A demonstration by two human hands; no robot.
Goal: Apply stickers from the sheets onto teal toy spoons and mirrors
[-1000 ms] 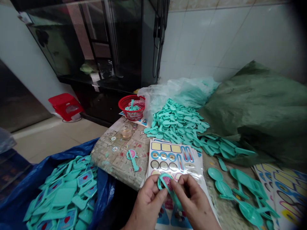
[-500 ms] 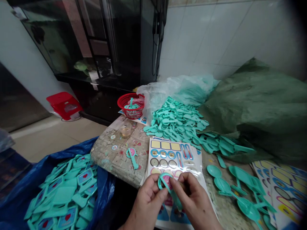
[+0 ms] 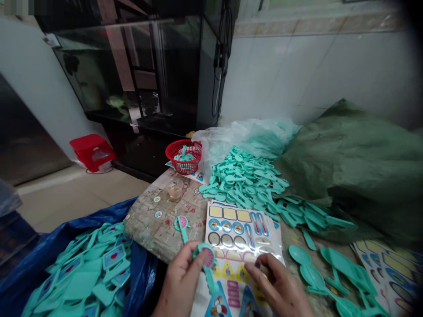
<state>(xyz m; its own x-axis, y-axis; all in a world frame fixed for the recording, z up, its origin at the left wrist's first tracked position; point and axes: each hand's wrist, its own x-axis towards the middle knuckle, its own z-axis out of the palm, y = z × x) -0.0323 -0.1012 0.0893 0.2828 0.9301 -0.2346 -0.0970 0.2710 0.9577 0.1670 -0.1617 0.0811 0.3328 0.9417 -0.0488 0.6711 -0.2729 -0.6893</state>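
Note:
My left hand [image 3: 180,281] pinches a small teal plastic toy piece [image 3: 206,262] with a round head that bears a pink sticker; its handle points down. My right hand [image 3: 279,286] rests with curled fingertips on the sticker sheet [image 3: 238,224] that lies on the worn table top [image 3: 158,224]. Whether it holds anything is hidden. A second stickered teal piece [image 3: 181,224] lies on the table just left of the sheet.
A heap of bare teal pieces [image 3: 247,180] spills from a clear bag by a green sack [image 3: 360,163]. Teal spoons [image 3: 317,273] and more sticker sheets [image 3: 390,268] lie right. A blue bag [image 3: 82,268] of stickered parts sits left; a red basket [image 3: 184,156] stands behind.
My hands have come apart: the left has carried the stickered piece to the left, and the right has let go and dropped onto the sticker sheet. The view has tilted up a little.

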